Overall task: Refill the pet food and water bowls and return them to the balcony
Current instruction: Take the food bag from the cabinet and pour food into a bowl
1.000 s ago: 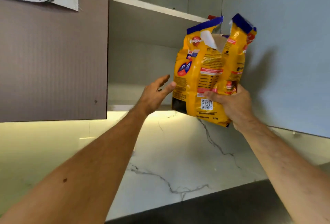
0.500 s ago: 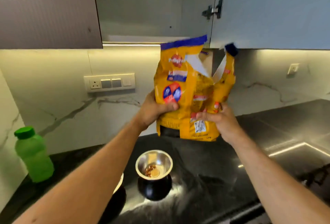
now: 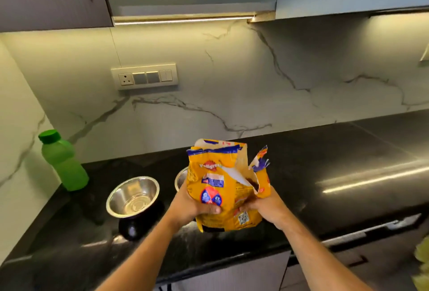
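Two hands on the food bag (image 3: 222,188): our left hand (image 3: 192,207) and right hand (image 3: 267,204) are both curled tight round its lower half, holding it upright above the black counter (image 3: 348,174). Torn mouth faces up. Second bowl (image 3: 182,178) sits mostly hidden behind it; empty steel bowl (image 3: 132,196) to the left. Best to tip slowly over the hidden bowl, pinching the tear into a spout.

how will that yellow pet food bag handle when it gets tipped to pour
The yellow pet food bag is probably floppy: its torn top sags and flares. Left hand and right hand both grip low, suggesting weight sits at the bottom. The ragged opening may spill kibble unevenly.
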